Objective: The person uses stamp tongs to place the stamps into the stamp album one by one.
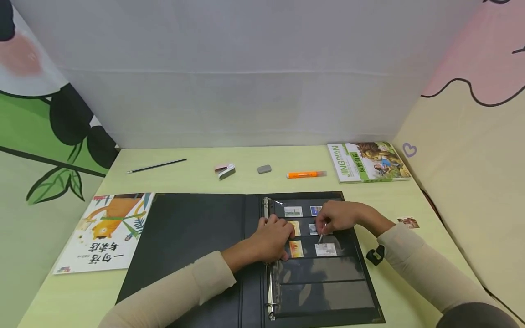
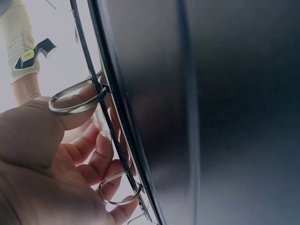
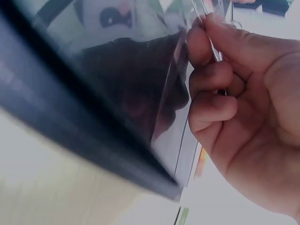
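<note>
An open black stamp album (image 1: 201, 218) lies with its ring-bound pocket page (image 1: 324, 291) on the right. My right hand (image 1: 337, 216) pinches thin metal tweezers (image 3: 215, 52) between thumb and fingers. Their tip points down at the top edge of a pale stamp (image 1: 326, 249) in the third strip. My left hand (image 1: 268, 239) rests on the page's inner edge beside the metal rings (image 2: 75, 103), fingers loosely bent. It partly covers yellow and orange stamps (image 1: 296, 248). In the top strip are a greenish stamp (image 1: 293, 211) and a blue-purple stamp (image 1: 315, 210), the latter beside my right hand.
Along the back lie a black pencil-like stick (image 1: 157, 166), a small stapler-like tool (image 1: 225, 171), a grey eraser (image 1: 264, 169) and an orange marker (image 1: 305, 174). Picture books (image 1: 369, 161) (image 1: 102, 232) flank the album. A loose stamp (image 1: 408, 222) lies right of my right wrist.
</note>
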The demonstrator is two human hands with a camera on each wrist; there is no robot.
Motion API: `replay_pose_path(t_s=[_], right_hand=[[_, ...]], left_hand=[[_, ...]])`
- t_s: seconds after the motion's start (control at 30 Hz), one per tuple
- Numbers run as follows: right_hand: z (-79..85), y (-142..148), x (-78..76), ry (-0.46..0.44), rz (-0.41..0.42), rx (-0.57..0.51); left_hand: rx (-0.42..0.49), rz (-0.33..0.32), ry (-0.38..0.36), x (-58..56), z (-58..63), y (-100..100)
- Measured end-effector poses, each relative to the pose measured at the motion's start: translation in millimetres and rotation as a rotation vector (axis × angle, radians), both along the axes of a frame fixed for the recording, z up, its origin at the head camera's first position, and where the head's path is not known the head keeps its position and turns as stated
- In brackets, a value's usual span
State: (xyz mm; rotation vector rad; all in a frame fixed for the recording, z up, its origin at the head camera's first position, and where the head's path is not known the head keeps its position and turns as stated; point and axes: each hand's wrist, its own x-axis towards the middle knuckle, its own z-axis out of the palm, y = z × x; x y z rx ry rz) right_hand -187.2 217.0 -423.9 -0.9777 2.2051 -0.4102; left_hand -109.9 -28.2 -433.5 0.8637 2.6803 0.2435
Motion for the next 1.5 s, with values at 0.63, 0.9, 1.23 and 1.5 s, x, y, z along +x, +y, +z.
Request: replay_pose_path(t_s=[0.63,0.9,1.23,1.5], right_hand=[[7.9,136,21.0,0.063,-0.472,-0.178],[6.3,192,45.3,0.058,-0.578,-0.155],[5.0,230,78.1,0.167,-0.666,-0.077],[-3.1,242,84.3,0.182,-0.704,-0.040]], left_hand=[[-0.016,-0.089,0.153,46.1,17.8,-13],[-0.076,-0.080,0.105,59.7,13.9,-10],[-0.065,-0.022,0.076,61.3,1.5,-3],[-0.081,-0.010,0.077,57.3,1.9,2]])
